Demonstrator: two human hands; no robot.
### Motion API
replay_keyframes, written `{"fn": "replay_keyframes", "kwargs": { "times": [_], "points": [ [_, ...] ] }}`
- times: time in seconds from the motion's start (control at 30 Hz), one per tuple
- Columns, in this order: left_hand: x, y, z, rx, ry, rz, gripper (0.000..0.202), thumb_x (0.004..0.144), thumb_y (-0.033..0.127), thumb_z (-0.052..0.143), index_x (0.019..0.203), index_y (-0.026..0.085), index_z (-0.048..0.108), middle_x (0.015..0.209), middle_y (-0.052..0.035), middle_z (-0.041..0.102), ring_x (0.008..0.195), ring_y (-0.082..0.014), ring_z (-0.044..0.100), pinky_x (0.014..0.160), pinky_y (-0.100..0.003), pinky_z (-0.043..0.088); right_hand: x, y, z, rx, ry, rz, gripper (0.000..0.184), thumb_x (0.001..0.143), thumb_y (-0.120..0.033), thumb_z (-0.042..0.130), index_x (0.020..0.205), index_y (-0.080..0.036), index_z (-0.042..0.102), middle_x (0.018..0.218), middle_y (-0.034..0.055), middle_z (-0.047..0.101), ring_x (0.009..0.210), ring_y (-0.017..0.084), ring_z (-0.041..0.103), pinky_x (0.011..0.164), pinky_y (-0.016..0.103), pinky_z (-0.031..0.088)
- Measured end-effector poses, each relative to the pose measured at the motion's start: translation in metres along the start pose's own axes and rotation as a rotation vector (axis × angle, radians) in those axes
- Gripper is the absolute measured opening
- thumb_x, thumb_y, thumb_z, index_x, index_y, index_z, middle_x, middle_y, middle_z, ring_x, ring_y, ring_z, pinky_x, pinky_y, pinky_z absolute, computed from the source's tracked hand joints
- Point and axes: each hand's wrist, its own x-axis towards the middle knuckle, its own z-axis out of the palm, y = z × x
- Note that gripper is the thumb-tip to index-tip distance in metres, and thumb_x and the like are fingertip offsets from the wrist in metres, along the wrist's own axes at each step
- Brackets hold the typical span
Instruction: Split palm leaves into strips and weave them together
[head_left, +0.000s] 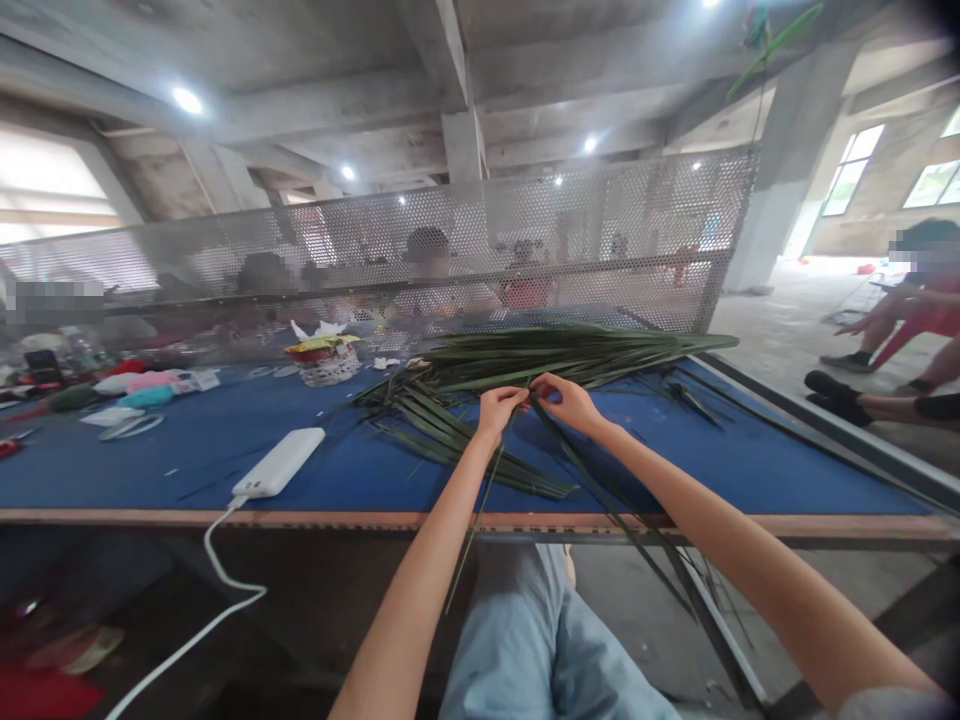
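Note:
My left hand (501,410) and my right hand (564,400) meet above the blue table, fingertips pinched around narrow green leaf strips (581,462). The strips come together between the fingers. Long ends trail down over the table's front edge, a thin one below my left wrist and longer ones beneath my right forearm. Just behind the hands lies a large pile of long green palm-like leaves (525,350). A smaller bundle of cut leaves (457,440) spreads under and to the left of my left hand.
A white power bank (281,463) with a white cable (225,570) lies left on the blue table (360,480). Behind it stands a patterned container (330,362). Colourful yarn (154,385) is at far left. A perforated metal screen (480,240) rises behind; a seated person (919,300) is at right.

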Motion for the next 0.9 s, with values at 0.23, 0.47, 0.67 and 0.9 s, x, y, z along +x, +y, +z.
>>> {"fn": "replay_keyframes", "kwargs": {
  "times": [0.23, 0.47, 0.67, 0.9],
  "points": [
    [-0.012, 0.006, 0.004, 0.388, 0.040, 0.343, 0.012, 0.066, 0.011, 0.071, 0.073, 0.020, 0.074, 0.078, -0.0064, 0.068, 0.078, -0.0210, 0.062, 0.083, -0.031, 0.045, 0.006, 0.007, 0.003, 0.334, -0.029, 0.171, 0.032, 0.080, -0.046, 0.055, 0.079, -0.015, 0.064, 0.077, 0.0059, 0.067, 0.069, 0.016, 0.060, 0.060, 0.026, 0.049],
    [-0.021, 0.010, 0.005, 0.799, 0.050, 0.499, 0.018, 0.078, 0.010, 0.059, 0.085, 0.020, 0.071, 0.088, -0.0058, 0.069, 0.089, -0.0208, 0.063, 0.086, -0.030, 0.045, 0.008, 0.009, 0.002, 0.510, -0.031, 0.262, 0.042, 0.069, -0.054, 0.068, 0.086, -0.015, 0.072, 0.078, 0.0056, 0.070, 0.076, 0.017, 0.064, 0.064, 0.025, 0.052],
    [-0.019, 0.007, 0.006, 0.884, 0.117, 0.548, 0.035, 0.076, 0.006, 0.060, 0.108, 0.019, 0.063, 0.093, -0.0044, 0.068, 0.080, -0.0169, 0.063, 0.077, -0.027, 0.048, 0.007, 0.006, 0.001, 0.622, -0.035, 0.353, 0.042, 0.067, -0.049, 0.074, 0.093, -0.017, 0.073, 0.085, 0.0069, 0.072, 0.085, 0.020, 0.066, 0.074, 0.030, 0.053],
    [-0.019, 0.007, 0.005, 0.813, 0.113, 0.533, 0.028, 0.075, 0.011, 0.064, 0.102, 0.019, 0.063, 0.086, -0.0034, 0.066, 0.075, -0.0158, 0.061, 0.074, -0.026, 0.047, 0.007, 0.007, 0.002, 0.659, -0.016, 0.418, 0.039, 0.066, -0.049, 0.075, 0.089, -0.017, 0.073, 0.086, 0.0063, 0.072, 0.087, 0.019, 0.065, 0.075, 0.029, 0.051]
  ]
}}
